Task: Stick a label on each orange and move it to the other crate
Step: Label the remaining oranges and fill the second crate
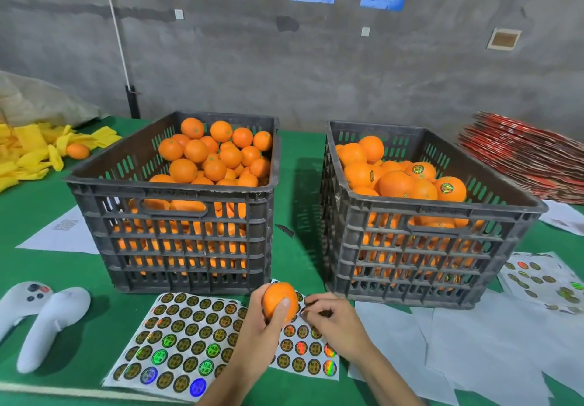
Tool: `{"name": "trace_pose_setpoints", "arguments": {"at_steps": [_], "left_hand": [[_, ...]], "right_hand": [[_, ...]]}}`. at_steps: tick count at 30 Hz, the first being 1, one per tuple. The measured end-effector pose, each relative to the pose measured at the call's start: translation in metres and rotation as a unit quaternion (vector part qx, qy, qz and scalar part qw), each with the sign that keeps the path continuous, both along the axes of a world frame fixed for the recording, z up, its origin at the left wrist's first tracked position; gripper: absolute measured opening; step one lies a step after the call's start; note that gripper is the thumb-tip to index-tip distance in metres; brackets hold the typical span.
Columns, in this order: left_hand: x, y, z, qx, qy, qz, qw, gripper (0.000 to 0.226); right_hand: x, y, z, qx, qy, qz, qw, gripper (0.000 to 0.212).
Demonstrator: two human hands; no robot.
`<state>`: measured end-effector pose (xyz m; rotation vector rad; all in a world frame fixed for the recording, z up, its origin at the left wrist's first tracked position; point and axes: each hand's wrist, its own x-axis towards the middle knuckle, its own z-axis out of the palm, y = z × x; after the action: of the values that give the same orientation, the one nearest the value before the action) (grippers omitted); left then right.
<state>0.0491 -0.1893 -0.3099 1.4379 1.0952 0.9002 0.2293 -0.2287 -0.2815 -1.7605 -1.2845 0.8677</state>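
My left hand (264, 329) grips an orange (278, 298) low in the middle, over the sheet of round holographic labels (183, 345). Just to its right, my right hand (331, 320) has its fingers curled at the sheet's upper edge, pinching a dark label (308, 304) at the fingertips. The left black crate (177, 225) is heaped with oranges that show no labels. In the right black crate (420, 247) lie oranges, some showing round labels.
Two white controllers (41, 317) lie at the left on the green table. White backing sheets (474, 352) and a partly used label sheet (543, 282) lie at the right. Yellow foam nets with one loose orange (78, 151) are at far left; red flat cartons (531, 159) far right.
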Motion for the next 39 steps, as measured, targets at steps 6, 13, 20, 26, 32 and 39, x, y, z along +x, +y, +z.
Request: {"name": "trace_pose_setpoints", "arguments": {"at_steps": [6, 13, 20, 26, 32, 39], "left_hand": [[0.006, -0.005, 0.023, -0.058, -0.122, -0.002, 0.991, 0.052], [0.024, 0.002, 0.11, -0.059, -0.28, -0.02, 0.958, 0.045], [0.04, 0.023, 0.206, 0.017, -0.187, -0.049, 0.981, 0.066], [0.059, 0.05, 0.254, 0.133, -0.045, -0.15, 0.979, 0.027], [0.046, 0.099, 0.264, 0.267, 0.106, -0.092, 0.953, 0.026], [0.001, 0.214, 0.262, 0.195, 0.421, -0.062, 0.884, 0.043]], "right_hand": [[-0.022, -0.005, 0.021, 0.147, -0.003, -0.113, 0.983, 0.016], [-0.033, -0.007, 0.103, 0.29, 0.09, -0.081, 0.949, 0.014], [-0.033, -0.004, 0.168, 0.306, -0.24, -0.034, 0.921, 0.075], [0.008, 0.015, 0.218, 0.327, -0.357, -0.126, 0.866, 0.061], [0.077, 0.049, 0.244, 0.238, -0.341, -0.213, 0.884, 0.058], [0.095, 0.076, 0.239, 0.203, -0.385, -0.159, 0.886, 0.038]]}}
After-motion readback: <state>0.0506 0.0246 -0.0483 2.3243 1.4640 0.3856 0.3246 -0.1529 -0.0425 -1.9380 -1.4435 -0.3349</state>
